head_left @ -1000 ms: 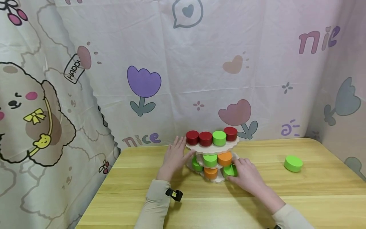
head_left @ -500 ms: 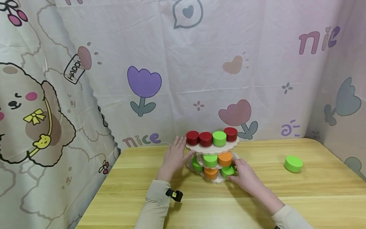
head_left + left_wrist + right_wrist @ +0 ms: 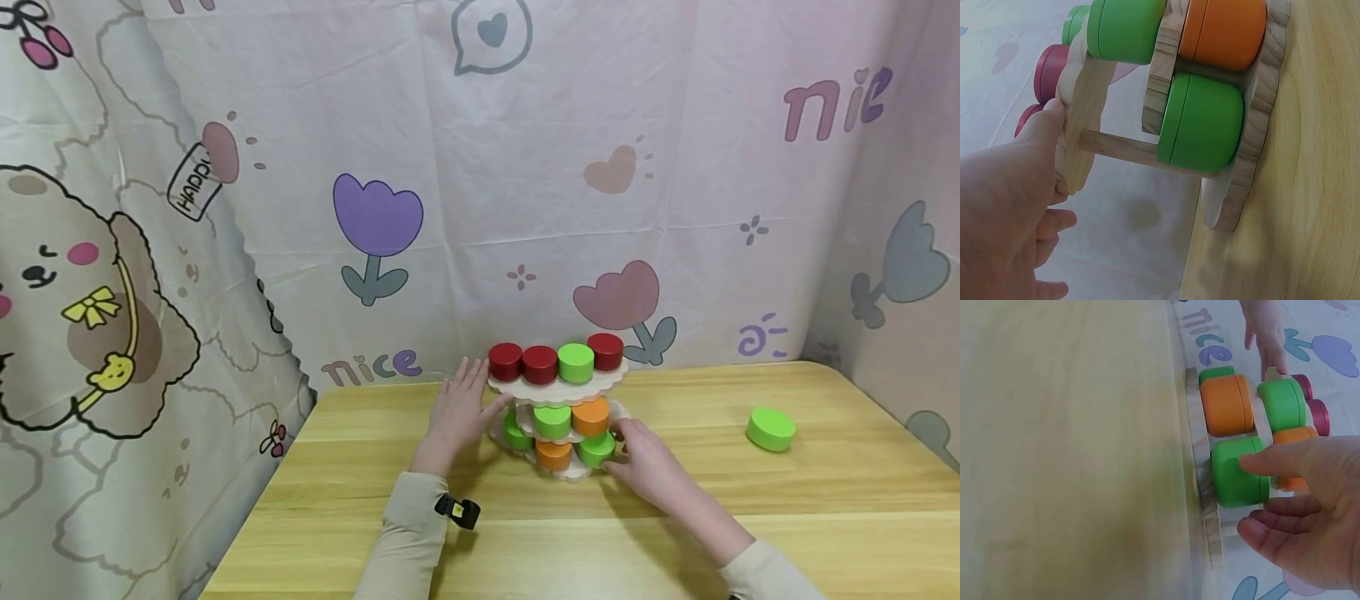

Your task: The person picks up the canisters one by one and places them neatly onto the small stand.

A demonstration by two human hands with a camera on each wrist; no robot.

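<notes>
A three-tier wooden stand (image 3: 558,392) with scalloped shelves carries round blocks in dark red, green and orange. At the lower right sits a green block (image 3: 1235,474), beside an orange block (image 3: 553,455). My right hand (image 3: 651,467) is around that green block's right side: the thumb overlaps it in the right wrist view, and the other fingers bend loosely apart from it. My left hand (image 3: 457,410) rests against the top tier's left edge with fingers spread. In the left wrist view, its thumb touches the tier rim (image 3: 1079,125) near a red block (image 3: 1052,72).
A loose green block (image 3: 771,429) lies on the wooden table (image 3: 570,550), to the right of the stand. Behind the table hangs a printed cloth (image 3: 525,208), with another at the left side. A wrist camera (image 3: 457,510) is strapped over the left sleeve.
The green block at the lower right has shifted slightly left, further onto the bottom tier. My right hand now shows less overlap with it. The left hand stays put.
</notes>
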